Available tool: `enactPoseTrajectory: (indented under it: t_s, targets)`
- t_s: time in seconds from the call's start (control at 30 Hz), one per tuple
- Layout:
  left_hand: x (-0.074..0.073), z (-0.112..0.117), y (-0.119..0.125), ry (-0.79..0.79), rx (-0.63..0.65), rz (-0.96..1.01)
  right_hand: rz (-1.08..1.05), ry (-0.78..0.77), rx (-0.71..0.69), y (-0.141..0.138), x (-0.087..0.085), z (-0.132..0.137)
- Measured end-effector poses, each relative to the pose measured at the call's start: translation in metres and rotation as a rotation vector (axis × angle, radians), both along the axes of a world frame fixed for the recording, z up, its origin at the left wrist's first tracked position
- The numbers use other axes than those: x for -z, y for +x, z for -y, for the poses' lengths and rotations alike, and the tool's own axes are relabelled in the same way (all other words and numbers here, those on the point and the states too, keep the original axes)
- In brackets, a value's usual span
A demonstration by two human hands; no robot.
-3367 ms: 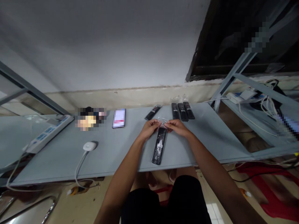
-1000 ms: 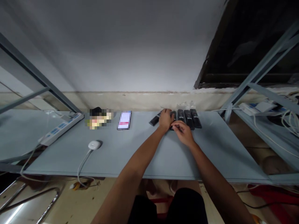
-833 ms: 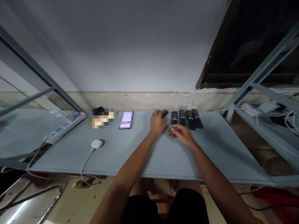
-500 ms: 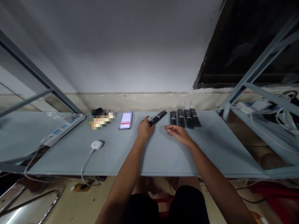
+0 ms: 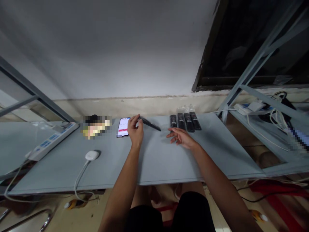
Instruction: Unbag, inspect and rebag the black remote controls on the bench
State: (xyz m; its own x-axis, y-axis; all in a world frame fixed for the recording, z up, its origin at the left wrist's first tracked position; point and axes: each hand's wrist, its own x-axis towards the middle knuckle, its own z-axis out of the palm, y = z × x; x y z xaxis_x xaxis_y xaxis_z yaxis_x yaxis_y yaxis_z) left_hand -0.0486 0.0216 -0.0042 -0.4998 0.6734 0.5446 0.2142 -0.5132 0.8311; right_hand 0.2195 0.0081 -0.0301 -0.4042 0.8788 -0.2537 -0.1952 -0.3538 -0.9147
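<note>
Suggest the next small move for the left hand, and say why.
Probably the left hand should ease the black remote away from the phone, since its fingers are at the remote's end, right beside the phone.

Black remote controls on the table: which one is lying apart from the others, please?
The slanted remote control by the left hand; the other four remotes lie side by side.

**Remotes and phone around the fingers**

On the tabletop [image 5: 166,164], a remote control [image 5: 150,124] touches the left fingers [image 5: 139,119] and extends right of them. A phone [image 5: 123,126] lies just left of them. Four more remotes [image 5: 183,121] lie beyond the right fingers [image 5: 173,134].
</note>
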Motion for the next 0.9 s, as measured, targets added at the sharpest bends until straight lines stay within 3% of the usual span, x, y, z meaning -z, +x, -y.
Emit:
enactPoseTrajectory:
  t_s: [0.1, 0.2, 0.4, 0.67, 0.9]
  targets:
    - [-0.002, -0.002, -0.001, -0.014, 0.058, 0.266, -0.065, -0.15, -0.097, 0.0, -0.009, 0.003]
    - [-0.003, -0.005, 0.002, -0.047, 0.161, 0.442, -0.166, -0.194, -0.124, -0.003, -0.014, 0.004]
    - [-0.004, 0.002, 0.018, -0.099, 0.295, 0.375, -0.344, -0.233, -0.082, -0.004, -0.014, 0.002]
    - [-0.008, 0.005, 0.022, -0.061, 0.263, 0.245, -0.421, -0.295, 0.014, -0.002, -0.007, -0.003]
    - [-0.014, 0.005, 0.022, 0.004, 0.394, 0.447, -0.39, -0.363, 0.002, -0.001, -0.008, -0.003]
